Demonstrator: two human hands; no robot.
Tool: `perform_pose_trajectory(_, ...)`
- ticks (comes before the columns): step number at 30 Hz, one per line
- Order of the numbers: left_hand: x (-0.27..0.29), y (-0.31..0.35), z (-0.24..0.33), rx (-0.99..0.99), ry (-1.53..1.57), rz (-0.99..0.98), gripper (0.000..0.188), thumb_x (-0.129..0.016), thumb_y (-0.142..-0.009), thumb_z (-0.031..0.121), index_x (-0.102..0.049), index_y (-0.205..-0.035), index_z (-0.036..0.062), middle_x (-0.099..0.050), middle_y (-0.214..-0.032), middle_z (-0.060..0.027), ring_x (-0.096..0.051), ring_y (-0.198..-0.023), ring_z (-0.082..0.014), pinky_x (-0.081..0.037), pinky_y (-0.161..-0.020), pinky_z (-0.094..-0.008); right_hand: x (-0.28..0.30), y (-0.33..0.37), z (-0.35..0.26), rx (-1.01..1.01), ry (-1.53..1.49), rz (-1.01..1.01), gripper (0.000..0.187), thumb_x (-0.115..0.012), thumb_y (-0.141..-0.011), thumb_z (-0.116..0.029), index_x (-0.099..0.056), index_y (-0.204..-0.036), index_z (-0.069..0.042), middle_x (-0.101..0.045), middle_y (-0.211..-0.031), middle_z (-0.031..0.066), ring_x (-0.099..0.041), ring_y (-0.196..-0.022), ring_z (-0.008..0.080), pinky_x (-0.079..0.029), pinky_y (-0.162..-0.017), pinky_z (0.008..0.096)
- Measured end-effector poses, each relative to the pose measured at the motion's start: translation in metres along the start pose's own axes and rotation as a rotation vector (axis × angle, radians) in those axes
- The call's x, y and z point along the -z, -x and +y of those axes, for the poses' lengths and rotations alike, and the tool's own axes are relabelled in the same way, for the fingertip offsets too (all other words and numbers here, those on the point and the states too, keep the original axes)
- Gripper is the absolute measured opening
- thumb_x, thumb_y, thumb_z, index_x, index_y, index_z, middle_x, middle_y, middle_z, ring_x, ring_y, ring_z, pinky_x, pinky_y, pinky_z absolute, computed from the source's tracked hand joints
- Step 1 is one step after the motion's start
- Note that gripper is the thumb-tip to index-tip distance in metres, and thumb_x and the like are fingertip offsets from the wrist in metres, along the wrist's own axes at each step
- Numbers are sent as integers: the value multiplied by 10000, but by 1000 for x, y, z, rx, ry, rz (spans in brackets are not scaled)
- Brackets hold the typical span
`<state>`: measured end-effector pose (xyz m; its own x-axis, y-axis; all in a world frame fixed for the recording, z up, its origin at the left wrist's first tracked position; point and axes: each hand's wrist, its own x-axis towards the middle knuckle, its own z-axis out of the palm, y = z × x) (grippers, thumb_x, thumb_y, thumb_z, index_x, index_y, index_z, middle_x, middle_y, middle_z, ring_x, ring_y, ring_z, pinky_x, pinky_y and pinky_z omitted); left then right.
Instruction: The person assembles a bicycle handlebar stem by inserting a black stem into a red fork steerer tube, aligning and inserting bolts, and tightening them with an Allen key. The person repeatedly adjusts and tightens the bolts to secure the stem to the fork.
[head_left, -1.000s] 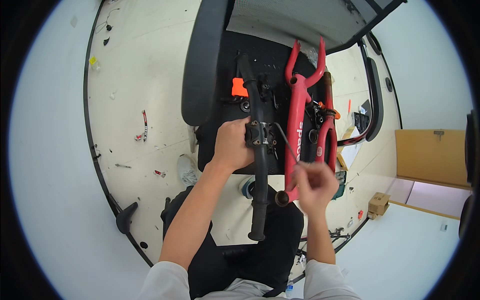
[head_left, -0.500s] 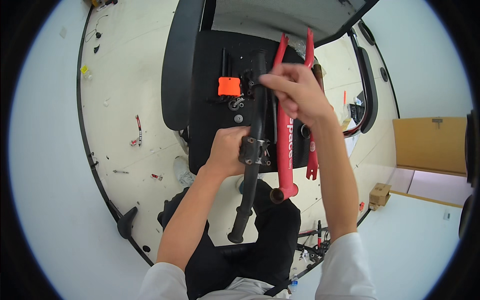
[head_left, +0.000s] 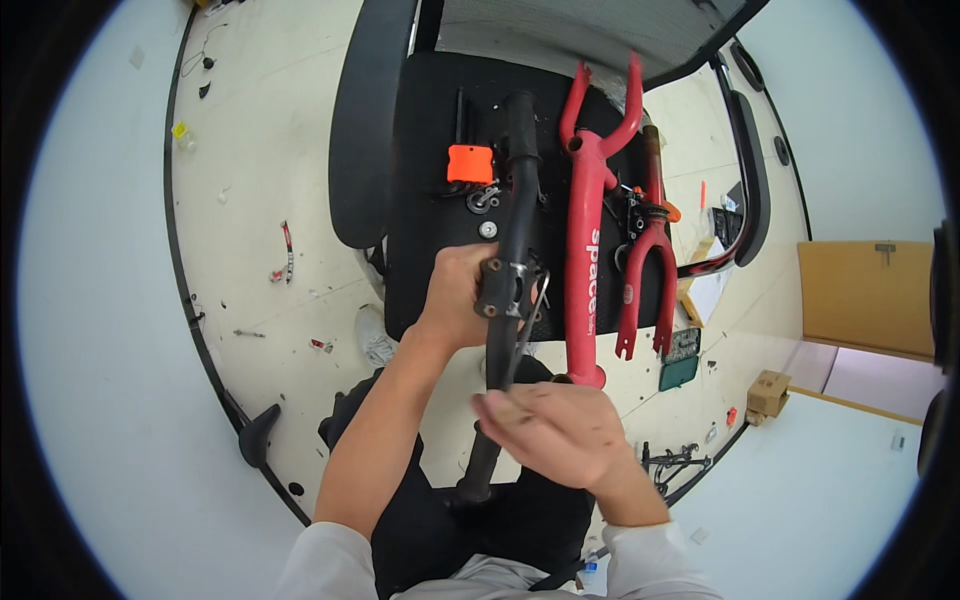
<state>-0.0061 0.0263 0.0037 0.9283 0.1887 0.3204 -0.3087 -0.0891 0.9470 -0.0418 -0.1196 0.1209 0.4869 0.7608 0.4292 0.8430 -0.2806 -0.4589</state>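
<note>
A black bicycle handlebar (head_left: 517, 215) lies lengthwise before me, its near end above my lap. My left hand (head_left: 462, 298) is wrapped round it at the bolted stem clamp (head_left: 503, 288). Over the bar's nearer half, my right hand (head_left: 560, 425) is closed, fingertips pinched and smeared by motion. A thin grey rod (head_left: 524, 340) runs from beside the clamp towards those fingers; its kind and whether they grip it are unclear. Just right of the bar lies a red bicycle frame part (head_left: 583, 220) with forked far end. Beside that is a red fork (head_left: 650, 250).
The parts rest on a black chair seat (head_left: 420, 215) with armrests. An orange hex key holder (head_left: 470, 165), a small metal disc (head_left: 488, 230) and metal fittings (head_left: 482, 200) lie left of the bar. A saddle (head_left: 258, 435) and scattered parts are on the floor; a cardboard box (head_left: 768, 393) stands right.
My right hand has come down from the bar's far part to its nearer half, uncovering the red fork. The thin rod now shows by the clamp. My left hand keeps its hold.
</note>
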Motion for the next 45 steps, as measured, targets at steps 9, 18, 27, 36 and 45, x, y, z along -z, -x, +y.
perform_pose_trajectory(9,-7,5,-1,-48,9,-224,259,-823,-614,107,-683,-820,36,-678,-724,-83,-661,-652,-261,-517,-629,-327,28,-123,93,-479,-156,-178,188,-711,-872,-105,-595,-764,-5,-506,-559,16,-496,-412,130,-390,-403,275)
perform_pose_trajectory(18,-13,7,-3,-206,-63,-249,291,-872,-595,109,-655,-778,43,-638,-679,-77,-629,-567,-262,-503,-535,-327,18,1,111,-945,-1473,429,193,-614,-957,-107,-444,-866,-115,-416,-637,-41,-374,-404,49,-297,-332,182)
perform_pose_trajectory(27,-9,6,11,11,183,-251,207,-810,-629,76,-653,-754,27,-641,-625,-58,-628,-516,-122,-470,-502,-255,27,-26,130,-636,-1098,266,277,-683,-853,-31,-579,-1106,10,-651,-885,87,-660,-797,138,-555,-623,272)
perform_pose_trajectory(36,-2,4,12,14,143,-135,188,-790,-629,53,-632,-724,21,-603,-563,-42,-612,-478,-133,-458,-490,-245,72,-43,136,-181,45,-114,407,-912,-672,-231,-711,-920,21,-697,-903,119,-680,-860,243,-532,-785,316)
perform_pose_trajectory(45,0,1,0,5,-162,150,301,-775,-604,43,-707,-896,16,-733,-741,-47,-717,-637,-171,-557,-616,-273,37,-3,97,-355,274,117,303,-902,-729,-207,-681,-700,-2,-529,-570,51,-486,-481,186,-352,-447,325)
